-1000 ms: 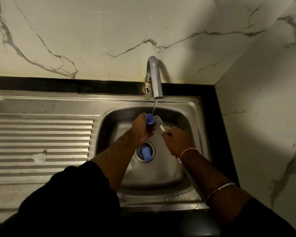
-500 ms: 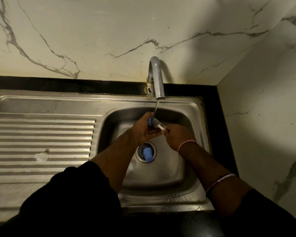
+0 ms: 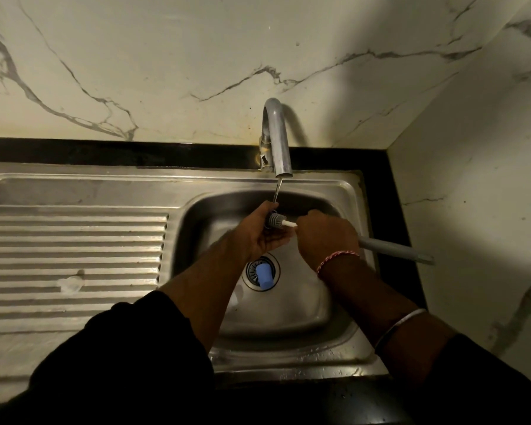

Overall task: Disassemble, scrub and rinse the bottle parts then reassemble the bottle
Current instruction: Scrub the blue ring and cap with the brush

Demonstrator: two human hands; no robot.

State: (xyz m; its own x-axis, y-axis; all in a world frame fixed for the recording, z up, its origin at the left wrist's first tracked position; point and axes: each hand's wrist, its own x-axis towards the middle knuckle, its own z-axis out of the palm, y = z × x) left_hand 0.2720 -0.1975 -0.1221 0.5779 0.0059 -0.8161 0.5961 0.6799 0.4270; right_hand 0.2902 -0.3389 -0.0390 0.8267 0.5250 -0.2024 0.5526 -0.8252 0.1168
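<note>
bottle part, barely visible, sits cupped in the left hand (image 3: 259, 233) under the tap (image 3: 278, 139) stream — fingers curled round it. right hand (image 3: 324, 237) grips the brush (image 3: 277, 220), handle trailing right, bristles pointing left into the part. another blue piece (image 3: 263, 276) lies on the drain.

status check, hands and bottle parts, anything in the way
Left hand cupped round brush head under running tap. Right hand grips brush handle. Blue part sits on drain, nothing blocking.

A cap (image 3: 264, 276) lies on the drain (image 3: 249, 269) in the sink (image 3: 334, 302), under both hands; the drainboard (image 3: 74, 256) lies left.
</note>
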